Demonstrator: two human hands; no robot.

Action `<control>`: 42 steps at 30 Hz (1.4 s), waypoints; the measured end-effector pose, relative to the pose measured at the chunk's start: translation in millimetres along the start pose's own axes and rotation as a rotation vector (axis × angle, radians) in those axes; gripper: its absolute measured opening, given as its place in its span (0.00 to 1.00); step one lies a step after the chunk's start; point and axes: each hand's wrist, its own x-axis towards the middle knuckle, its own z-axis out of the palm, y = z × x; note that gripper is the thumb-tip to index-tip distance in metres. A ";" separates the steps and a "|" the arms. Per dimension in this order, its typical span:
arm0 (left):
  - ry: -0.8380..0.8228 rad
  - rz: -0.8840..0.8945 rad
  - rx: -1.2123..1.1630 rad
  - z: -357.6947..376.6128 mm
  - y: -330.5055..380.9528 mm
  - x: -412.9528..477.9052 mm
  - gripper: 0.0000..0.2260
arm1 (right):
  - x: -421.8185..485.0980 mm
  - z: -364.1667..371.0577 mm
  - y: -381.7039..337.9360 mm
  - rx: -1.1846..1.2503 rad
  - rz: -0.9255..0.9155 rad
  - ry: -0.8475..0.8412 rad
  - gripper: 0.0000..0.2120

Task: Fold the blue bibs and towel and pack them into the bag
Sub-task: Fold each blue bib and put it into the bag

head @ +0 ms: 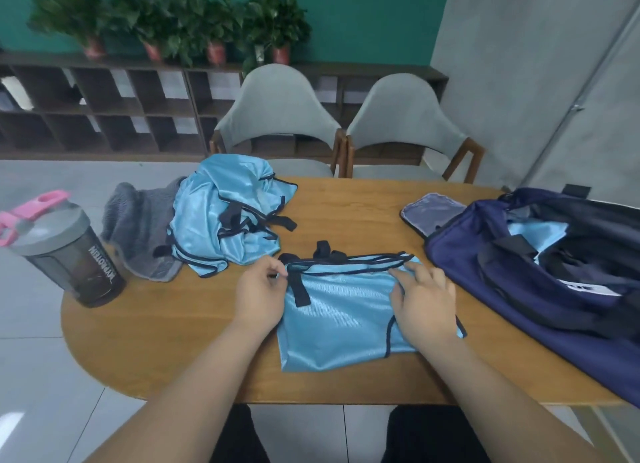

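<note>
I see a shiny light-blue, dark-trimmed bib flat just left of the open navy fabric duffel bag | left hand pinches its far corner | right hand grips its bag-side edge, fingers curled | crumpled bib pile and grey towel farther left of the bag

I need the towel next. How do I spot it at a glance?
Start at the wooden table and go to its far left end, where a dark shaker bottle with a pink lid stands. The towel lies just right of it, partly under the heap of blue bibs. It is the only grey, fuzzy cloth; the fabrics beside it are shiny blue.
</note>
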 end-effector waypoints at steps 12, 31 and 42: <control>0.101 0.057 0.127 2.6 1.1 -6.8 0.13 | 1.0 -6.6 -1.2 0.089 -0.044 -0.219 0.35; 0.019 0.026 0.198 3.4 18.9 -23.2 0.29 | -10.8 -22.1 -51.5 0.146 -0.429 -0.468 0.36; -0.014 0.057 0.206 -8.0 20.3 -45.8 0.29 | 14.0 -9.9 -70.4 0.050 -0.242 -0.540 0.35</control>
